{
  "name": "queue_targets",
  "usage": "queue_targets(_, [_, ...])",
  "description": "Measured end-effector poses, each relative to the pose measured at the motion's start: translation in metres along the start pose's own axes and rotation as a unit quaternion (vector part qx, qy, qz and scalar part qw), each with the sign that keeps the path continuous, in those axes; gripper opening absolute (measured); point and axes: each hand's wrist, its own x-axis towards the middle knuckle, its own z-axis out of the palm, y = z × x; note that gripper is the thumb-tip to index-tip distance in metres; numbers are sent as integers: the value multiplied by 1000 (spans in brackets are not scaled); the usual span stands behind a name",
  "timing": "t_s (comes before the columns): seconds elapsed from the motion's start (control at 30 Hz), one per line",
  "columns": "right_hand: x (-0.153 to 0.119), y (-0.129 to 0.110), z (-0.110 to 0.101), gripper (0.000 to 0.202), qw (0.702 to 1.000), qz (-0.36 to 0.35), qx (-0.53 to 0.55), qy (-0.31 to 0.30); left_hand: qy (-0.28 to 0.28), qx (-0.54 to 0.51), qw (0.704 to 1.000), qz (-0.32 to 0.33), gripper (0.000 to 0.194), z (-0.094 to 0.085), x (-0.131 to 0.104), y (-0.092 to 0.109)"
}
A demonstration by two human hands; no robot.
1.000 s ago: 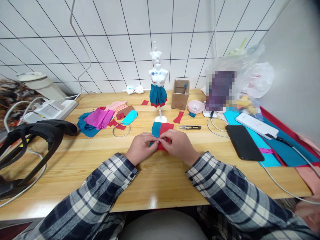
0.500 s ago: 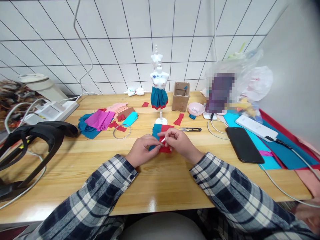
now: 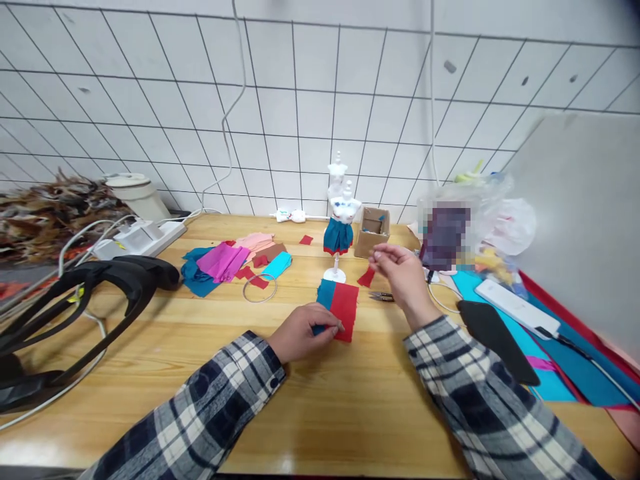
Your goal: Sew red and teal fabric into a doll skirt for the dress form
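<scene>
A two-tone piece of cloth, teal on its left part and red on its right, lies in front of the small mannequin. My left hand pinches it near the lower part of the seam, thumb against index finger. Raised to the right, apart from the cloth, is my right hand with its fingertips pressed together. Whatever is in them is too fine to make out. Below and beside that hand lie thread snips, partly covered by it, and a red scrap.
Behind the cloth a white mannequin wears a teal skirt with red trim. A cardboard box, a metal hoop and a magenta fabric piece surround it. A black phone lies right, a black headset left.
My right hand has moved off the cloth, up and to the right. My left hand stays pinching the cloth. The view has tilted upward, showing more of the wall.
</scene>
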Motion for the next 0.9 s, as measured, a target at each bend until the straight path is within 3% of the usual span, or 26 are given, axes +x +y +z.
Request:
queue_targets(0.1, [48,-6,-6,24,984,-101,-130,76,15,16,1000,0,18,-3,-1,1])
queue_targets(0.17, [72,-7,-8,29,949,-142,-261,102,25,22,999,0,19,-4,-2,1])
queue_targets(0.27, [92,-4,-9,33,902,-168,-388,86,30,29,999,5,19,-5,-4,-1])
queue_targets(0.4, [96,-2,-12,33,885,-173,-430,56,36,34,998,22,18,-5,-4,-1])
queue_targets(0.5, [75,-4,-13,29,877,-225,-417,77,39,36,998,37,18,-5,-3,-1])
queue_targets(0.6, [24,-3,-8,29,873,-270,-392,104,54,44,997,30,19,-6,-3,1])
queue_targets(0.67, [-19,2,-1,23,890,-280,-358,39,62,52,996,22,19,-7,-3,1])
queue_targets(0.77, [-71,11,10,19,924,-235,-294,-69,72,61,995,18,20,-8,-3,1])
queue_targets(0.9, [-92,15,20,15,931,-203,-271,-138,88,80,993,14,18,-9,-3,1])
